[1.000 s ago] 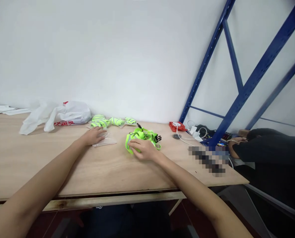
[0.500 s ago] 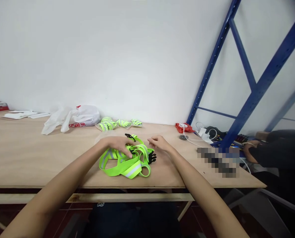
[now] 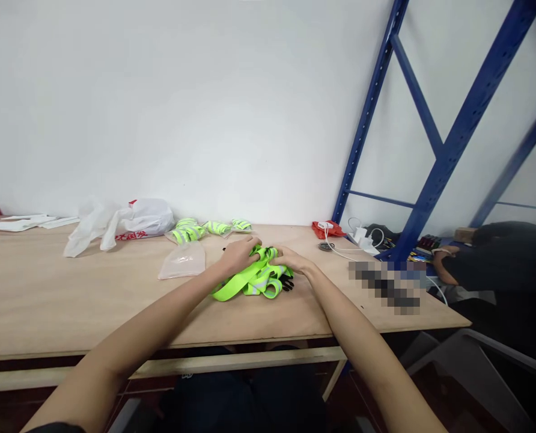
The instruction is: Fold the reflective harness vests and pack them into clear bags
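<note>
A neon-yellow reflective strap harness [image 3: 254, 279] with grey stripes lies bunched on the wooden table in front of me. My left hand [image 3: 241, 255] has its fingers curled over the upper left of the bundle and grips the webbing. From the right, my right hand [image 3: 290, 258] closes on the upper right loops, its fingertips partly hidden by the straps. A black buckle [image 3: 287, 281] sticks out at the bundle's right side. Left of the bundle, a clear plastic bag [image 3: 183, 261] lies flat on the table.
Several bagged yellow reflective bundles [image 3: 217, 228] lie near the wall, beside a white plastic bag [image 3: 148, 218]. White papers [image 3: 24, 222] are at far left. A red pouch [image 3: 330, 229] and cables lie by the blue rack [image 3: 371, 114]. Another person's arm [image 3: 443, 267] is at right.
Both hands have come together on the harness, and the straps are gathered more tightly and shifted right. The clear bag, earlier mostly hidden behind my left arm, now shows. The camera view has turned slightly.
</note>
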Demonstrator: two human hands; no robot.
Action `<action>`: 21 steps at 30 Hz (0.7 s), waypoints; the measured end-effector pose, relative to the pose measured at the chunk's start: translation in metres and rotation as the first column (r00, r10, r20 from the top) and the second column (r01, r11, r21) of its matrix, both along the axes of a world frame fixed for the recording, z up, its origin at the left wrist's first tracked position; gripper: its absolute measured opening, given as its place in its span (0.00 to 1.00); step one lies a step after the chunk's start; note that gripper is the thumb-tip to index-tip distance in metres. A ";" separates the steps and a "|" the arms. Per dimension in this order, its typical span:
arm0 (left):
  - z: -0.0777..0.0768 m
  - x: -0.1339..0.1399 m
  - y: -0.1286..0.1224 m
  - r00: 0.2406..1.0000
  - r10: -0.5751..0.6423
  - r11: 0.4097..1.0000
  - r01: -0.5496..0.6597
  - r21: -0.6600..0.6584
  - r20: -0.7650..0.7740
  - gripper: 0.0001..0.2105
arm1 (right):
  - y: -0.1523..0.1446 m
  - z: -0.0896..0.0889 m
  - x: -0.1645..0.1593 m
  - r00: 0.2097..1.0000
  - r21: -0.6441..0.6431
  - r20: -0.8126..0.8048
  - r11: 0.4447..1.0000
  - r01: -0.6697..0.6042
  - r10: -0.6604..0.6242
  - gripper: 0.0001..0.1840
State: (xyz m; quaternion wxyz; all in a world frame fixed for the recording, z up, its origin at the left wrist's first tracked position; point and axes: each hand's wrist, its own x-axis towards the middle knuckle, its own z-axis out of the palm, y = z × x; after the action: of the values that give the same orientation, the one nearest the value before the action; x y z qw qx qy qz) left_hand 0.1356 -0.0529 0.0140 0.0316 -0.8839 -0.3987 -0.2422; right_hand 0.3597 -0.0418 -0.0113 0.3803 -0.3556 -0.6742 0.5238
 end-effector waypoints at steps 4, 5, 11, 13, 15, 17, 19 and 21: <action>-0.010 -0.010 0.008 0.996 0.040 0.993 -0.048 -0.107 -0.079 0.27 | 0.012 -0.008 0.028 0.970 0.002 -0.130 0.979 0.206 -0.204 0.24; -0.011 -0.015 0.011 0.992 0.059 0.987 -0.075 -0.140 -0.112 0.28 | 0.016 -0.010 0.035 0.953 -0.004 -0.167 0.966 0.257 -0.254 0.24; -0.008 -0.040 0.026 0.976 -0.028 0.970 -0.026 -0.243 -0.215 0.28 | 0.034 -0.019 0.064 0.779 -0.048 -0.380 0.852 0.522 -0.499 0.17; -0.006 -0.044 0.028 0.979 -0.090 0.961 0.038 -0.273 -0.181 0.26 | 0.039 -0.022 0.071 0.714 -0.073 -0.429 0.809 0.583 -0.553 0.16; -0.004 -0.045 0.028 0.996 -0.070 0.963 0.051 -0.264 -0.064 0.22 | 0.043 -0.026 0.076 0.658 -0.101 -0.460 0.771 0.628 -0.596 0.17; -0.003 -0.045 0.028 0.993 0.000 0.974 0.026 -0.224 0.115 0.21 | 0.047 -0.030 0.080 0.609 -0.126 -0.477 0.736 0.665 -0.633 0.18; -0.003 -0.044 0.028 0.956 0.058 0.982 -0.004 -0.186 0.288 0.21 | 0.052 -0.035 0.084 0.564 -0.148 -0.485 0.699 0.700 -0.668 0.19; -0.002 -0.046 0.030 0.902 0.113 0.982 -0.038 -0.184 0.418 0.19 | 0.057 -0.039 0.088 0.517 -0.166 -0.491 0.657 0.735 -0.702 0.21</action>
State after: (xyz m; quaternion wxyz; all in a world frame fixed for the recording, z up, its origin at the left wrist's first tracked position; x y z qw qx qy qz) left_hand 0.0900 -0.0233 0.0117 -0.1229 -0.7929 -0.4493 -0.3929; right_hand 0.4476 0.0147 -0.0506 0.7383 -0.4359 -0.3548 0.3728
